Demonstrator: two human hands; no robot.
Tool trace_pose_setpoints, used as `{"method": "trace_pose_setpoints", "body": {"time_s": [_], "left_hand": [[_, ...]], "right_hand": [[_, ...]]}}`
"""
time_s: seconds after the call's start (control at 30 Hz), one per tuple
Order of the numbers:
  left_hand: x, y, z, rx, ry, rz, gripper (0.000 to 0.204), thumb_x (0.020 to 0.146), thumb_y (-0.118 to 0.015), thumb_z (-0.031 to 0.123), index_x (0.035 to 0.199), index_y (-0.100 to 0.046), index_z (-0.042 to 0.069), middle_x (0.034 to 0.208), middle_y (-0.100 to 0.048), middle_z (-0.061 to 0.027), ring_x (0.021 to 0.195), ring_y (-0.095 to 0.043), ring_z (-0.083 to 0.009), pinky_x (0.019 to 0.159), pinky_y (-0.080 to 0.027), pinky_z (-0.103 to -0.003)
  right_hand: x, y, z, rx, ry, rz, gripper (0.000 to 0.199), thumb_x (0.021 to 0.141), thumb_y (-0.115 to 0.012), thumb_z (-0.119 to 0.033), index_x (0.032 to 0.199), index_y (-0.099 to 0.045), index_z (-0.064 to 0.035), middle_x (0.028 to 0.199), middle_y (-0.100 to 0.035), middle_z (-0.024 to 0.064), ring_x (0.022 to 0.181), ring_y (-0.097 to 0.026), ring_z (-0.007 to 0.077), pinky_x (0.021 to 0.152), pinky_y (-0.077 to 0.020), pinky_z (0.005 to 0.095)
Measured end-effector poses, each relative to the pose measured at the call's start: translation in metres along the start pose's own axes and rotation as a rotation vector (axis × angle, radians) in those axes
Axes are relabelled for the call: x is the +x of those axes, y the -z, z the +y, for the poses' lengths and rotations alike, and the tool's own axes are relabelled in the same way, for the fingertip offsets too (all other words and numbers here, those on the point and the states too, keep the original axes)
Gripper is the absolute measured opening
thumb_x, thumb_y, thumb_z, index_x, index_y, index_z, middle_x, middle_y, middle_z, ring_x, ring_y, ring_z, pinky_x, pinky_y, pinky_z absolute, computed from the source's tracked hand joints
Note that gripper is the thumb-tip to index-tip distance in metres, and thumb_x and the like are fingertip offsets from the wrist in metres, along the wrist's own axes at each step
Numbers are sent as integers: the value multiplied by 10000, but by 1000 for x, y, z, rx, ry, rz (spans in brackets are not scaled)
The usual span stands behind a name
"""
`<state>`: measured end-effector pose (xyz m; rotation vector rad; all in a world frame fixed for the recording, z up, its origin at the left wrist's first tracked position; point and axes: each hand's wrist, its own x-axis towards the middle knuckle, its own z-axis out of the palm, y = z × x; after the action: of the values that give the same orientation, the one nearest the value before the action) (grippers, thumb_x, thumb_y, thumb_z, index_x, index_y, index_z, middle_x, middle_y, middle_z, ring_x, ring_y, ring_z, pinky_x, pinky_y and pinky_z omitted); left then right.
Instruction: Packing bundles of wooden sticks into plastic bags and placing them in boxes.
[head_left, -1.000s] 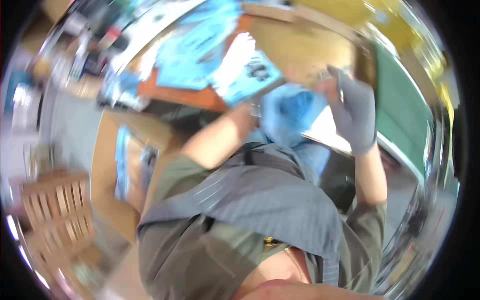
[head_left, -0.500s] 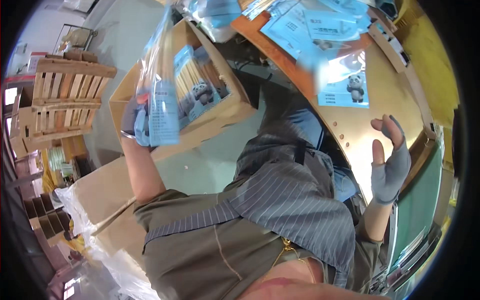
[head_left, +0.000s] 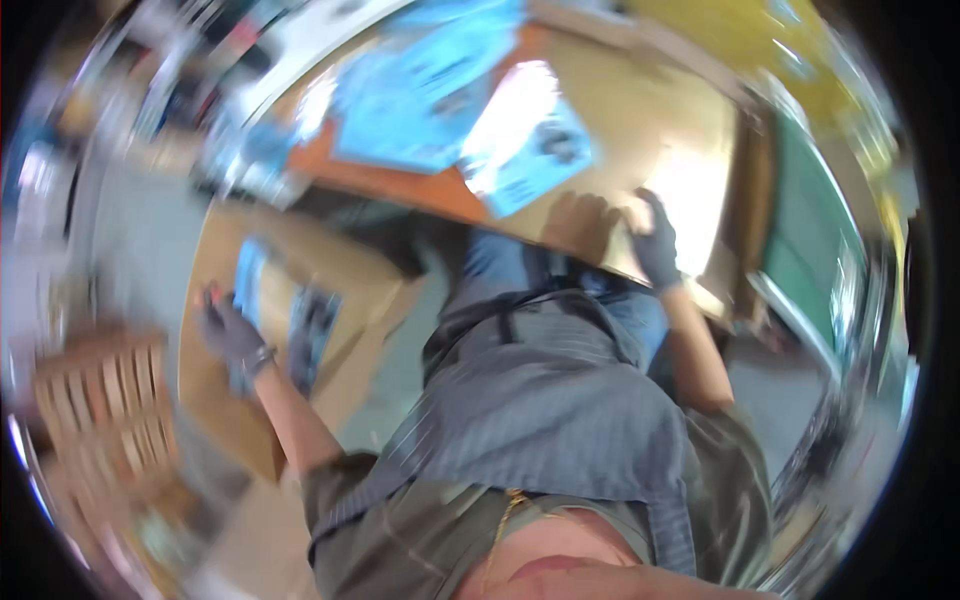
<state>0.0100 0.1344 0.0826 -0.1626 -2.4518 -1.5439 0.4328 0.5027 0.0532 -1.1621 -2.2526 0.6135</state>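
The picture is blurred by motion. My left hand (head_left: 230, 330), in a grey fingerless glove, is over the left side of an open cardboard box (head_left: 215, 240). Its fingertips look apart, and no pack shows in them. Inside the box lie blue-and-clear packs (head_left: 312, 325), partly hidden by my hand. My right hand (head_left: 655, 245), gloved the same way, hovers at the near edge of the work table (head_left: 650, 110), thumb and fingers apart with nothing between them. Left of it on the tabletop lies a blue-and-clear bag (head_left: 530, 150) printed with a panda.
Several blue bags (head_left: 430, 90) lie overlapping on the table's orange-brown left part. A wooden pallet (head_left: 105, 400) stands at the far left. To the right of the table is a green surface (head_left: 810, 220). A yellow covering (head_left: 740, 40) hangs beyond the table.
The view has turned. The filled pack of sticks has left my left hand, which is now lower, at the box. My right hand has moved to the table edge near the printed bag.
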Motion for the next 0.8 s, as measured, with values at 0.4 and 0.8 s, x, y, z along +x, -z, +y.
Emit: {"method": "trace_pose_setpoints", "body": {"time_s": [0.4, 0.8], "left_hand": [[-305, -395, 182, 44, -1096, -991, 608, 855, -597, 426, 1269, -488, -6, 1292, -480, -257, 1216, -438, -401, 1004, -361, -471], [-304, -427, 165, 191, -1213, -857, 645, 882, -524, 491, 1271, -481, -22, 1337, -461, -223, 1254, -416, -366, 1043, -322, -471]], "right_hand": [[-39, -48, 24, -56, 301, 159, 462, 817, -584, -311, 1173, -511, -26, 1260, -479, 221, 1143, -469, 396, 974, -367, 490], [-44, -74, 45, -59, 362, 256, 545, 873, -487, -452, 1151, -498, 18, 1253, -465, 257, 1195, -433, 416, 1008, -322, 534]]}}
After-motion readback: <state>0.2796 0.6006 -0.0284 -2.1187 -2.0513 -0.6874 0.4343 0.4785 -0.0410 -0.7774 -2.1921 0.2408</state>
